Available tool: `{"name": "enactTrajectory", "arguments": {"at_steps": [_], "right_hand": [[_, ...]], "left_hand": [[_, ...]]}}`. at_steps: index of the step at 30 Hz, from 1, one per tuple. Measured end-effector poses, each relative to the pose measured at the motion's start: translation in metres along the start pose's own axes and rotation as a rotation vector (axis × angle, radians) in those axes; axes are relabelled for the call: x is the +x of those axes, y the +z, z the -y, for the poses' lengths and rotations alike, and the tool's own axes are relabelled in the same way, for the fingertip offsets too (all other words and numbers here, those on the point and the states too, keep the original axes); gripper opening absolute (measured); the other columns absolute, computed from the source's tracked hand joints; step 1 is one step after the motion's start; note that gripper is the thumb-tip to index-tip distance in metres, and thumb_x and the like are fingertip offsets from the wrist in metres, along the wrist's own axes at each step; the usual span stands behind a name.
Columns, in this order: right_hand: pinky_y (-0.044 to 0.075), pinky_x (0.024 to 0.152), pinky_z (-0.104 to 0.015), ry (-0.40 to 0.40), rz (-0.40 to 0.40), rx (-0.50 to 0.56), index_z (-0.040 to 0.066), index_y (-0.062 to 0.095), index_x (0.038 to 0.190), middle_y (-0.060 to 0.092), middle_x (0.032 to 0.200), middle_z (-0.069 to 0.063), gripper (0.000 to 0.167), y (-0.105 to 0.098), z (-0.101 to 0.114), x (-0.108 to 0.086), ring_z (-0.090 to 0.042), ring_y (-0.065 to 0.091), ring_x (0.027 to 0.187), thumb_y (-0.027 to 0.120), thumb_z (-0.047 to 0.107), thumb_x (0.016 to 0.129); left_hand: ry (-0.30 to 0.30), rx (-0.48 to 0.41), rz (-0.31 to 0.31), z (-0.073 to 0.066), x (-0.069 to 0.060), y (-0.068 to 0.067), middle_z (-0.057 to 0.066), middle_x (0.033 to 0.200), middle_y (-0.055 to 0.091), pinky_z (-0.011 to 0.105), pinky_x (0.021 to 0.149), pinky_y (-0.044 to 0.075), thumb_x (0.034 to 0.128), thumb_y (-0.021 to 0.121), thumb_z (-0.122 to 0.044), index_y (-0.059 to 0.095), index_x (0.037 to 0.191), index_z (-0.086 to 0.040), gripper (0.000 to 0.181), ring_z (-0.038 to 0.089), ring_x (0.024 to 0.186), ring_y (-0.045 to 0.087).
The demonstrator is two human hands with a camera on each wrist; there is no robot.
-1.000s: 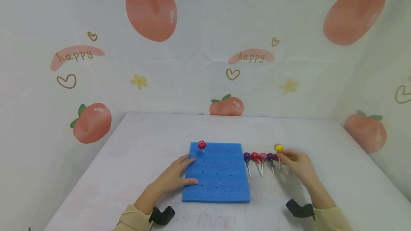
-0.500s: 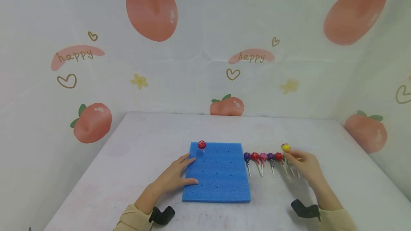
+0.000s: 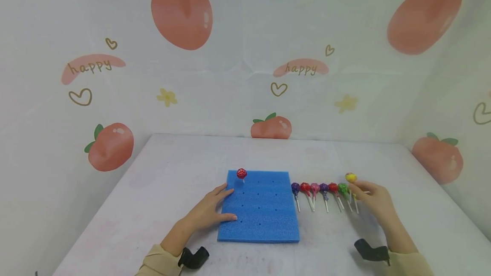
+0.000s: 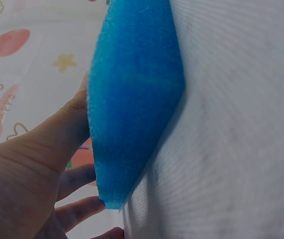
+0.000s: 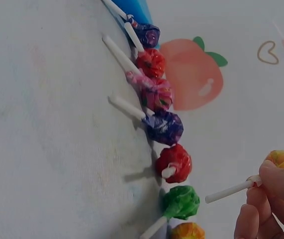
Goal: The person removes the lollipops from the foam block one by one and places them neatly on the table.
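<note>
My right hand point(image 3: 374, 201) pinches a yellow lollipop point(image 3: 350, 177) between thumb and fingers, just below its head. In the right wrist view, the held lollipop's white stick point(image 5: 229, 192) points away from the hand, clear of the row. Below it lies a row of lollipops, among them a green lollipop point(image 5: 181, 202), a red lollipop point(image 5: 175, 163) and another yellow lollipop point(image 5: 188, 231), partly cut off. My left hand point(image 3: 207, 210) rests with spread fingers on the left edge of a blue foam board point(image 3: 264, 216). A red lollipop point(image 3: 241, 173) stands upright in the board's far left corner.
Rows of small holes dot the foam board. Beside its right edge, a purple lollipop point(image 3: 295, 187) begins the row, which runs right toward my right hand. The white table point(image 3: 153, 182) reaches back to a fruit-printed backdrop point(image 3: 215, 110).
My right hand has moved right along the row with the yellow lollipop, uncovering the red and green lollipops. My left hand and the board have stayed put.
</note>
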State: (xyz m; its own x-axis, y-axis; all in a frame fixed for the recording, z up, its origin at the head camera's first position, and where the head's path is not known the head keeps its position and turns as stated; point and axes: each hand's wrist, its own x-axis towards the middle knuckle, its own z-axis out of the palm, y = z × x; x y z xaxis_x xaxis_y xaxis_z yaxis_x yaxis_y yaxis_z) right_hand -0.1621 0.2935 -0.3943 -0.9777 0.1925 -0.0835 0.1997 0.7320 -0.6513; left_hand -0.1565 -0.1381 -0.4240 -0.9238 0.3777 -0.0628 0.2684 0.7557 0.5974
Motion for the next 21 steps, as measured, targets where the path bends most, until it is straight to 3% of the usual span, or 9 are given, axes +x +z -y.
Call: {"name": "enactTrajectory", "arguments": {"at_steps": [3, 6, 9, 14, 21], "right_hand": [[0.050, 0.079, -0.046, 0.005, -0.004, 0.002, -0.008, 0.055, 0.121, 0.053, 0.126, -0.031, 0.058, -0.001, -0.005, 0.002, -0.043, 0.056, 0.105, 0.049, 0.043, 0.094], [0.051, 0.074, -0.039, 0.001, -0.011, 0.012, -0.009, 0.055, 0.121, 0.054, 0.124, -0.032, 0.056, -0.002, -0.008, 0.003, -0.040, 0.060, 0.099, 0.050, 0.041, 0.094], [0.050, 0.068, -0.029, -0.011, -0.034, 0.011, -0.010, 0.056, 0.119, 0.057, 0.120, -0.031, 0.054, -0.003, -0.012, 0.004, -0.026, 0.066, 0.084, 0.051, 0.038, 0.094], [0.045, 0.063, -0.022, -0.005, -0.044, 0.020, -0.009, 0.056, 0.119, 0.061, 0.114, -0.029, 0.054, -0.004, -0.018, 0.005, -0.003, 0.059, 0.071, 0.053, 0.038, 0.093], [0.043, 0.062, -0.022, 0.048, -0.044, 0.021, -0.009, 0.056, 0.119, 0.061, 0.114, -0.029, 0.059, -0.005, -0.024, 0.007, -0.010, 0.061, 0.075, 0.052, 0.043, 0.093]], "left_hand": [[0.002, -0.006, 0.001, 0.000, 0.000, 0.000, 0.018, 0.151, 0.030, 0.061, 0.107, 0.030, 0.0766, 0.072, -0.046, 0.042, 0.140, -0.009, 0.080, 0.042, 0.138, 0.029], [0.005, -0.006, 0.001, 0.001, 0.001, 0.000, 0.018, 0.151, 0.030, 0.061, 0.107, 0.031, 0.0767, 0.072, -0.045, 0.042, 0.140, -0.009, 0.079, 0.042, 0.138, 0.030], [0.006, -0.005, 0.002, 0.002, 0.001, 0.001, 0.018, 0.151, 0.030, 0.061, 0.107, 0.031, 0.0768, 0.072, -0.045, 0.042, 0.140, -0.010, 0.078, 0.041, 0.138, 0.029], [0.004, -0.011, -0.002, 0.002, 0.002, 0.001, 0.017, 0.151, 0.030, 0.061, 0.107, 0.031, 0.0765, 0.072, -0.045, 0.042, 0.140, -0.010, 0.078, 0.041, 0.138, 0.029], [0.003, -0.007, -0.001, 0.003, 0.002, 0.001, 0.017, 0.151, 0.030, 0.061, 0.107, 0.031, 0.0765, 0.072, -0.045, 0.043, 0.140, -0.011, 0.078, 0.041, 0.138, 0.029]]}}
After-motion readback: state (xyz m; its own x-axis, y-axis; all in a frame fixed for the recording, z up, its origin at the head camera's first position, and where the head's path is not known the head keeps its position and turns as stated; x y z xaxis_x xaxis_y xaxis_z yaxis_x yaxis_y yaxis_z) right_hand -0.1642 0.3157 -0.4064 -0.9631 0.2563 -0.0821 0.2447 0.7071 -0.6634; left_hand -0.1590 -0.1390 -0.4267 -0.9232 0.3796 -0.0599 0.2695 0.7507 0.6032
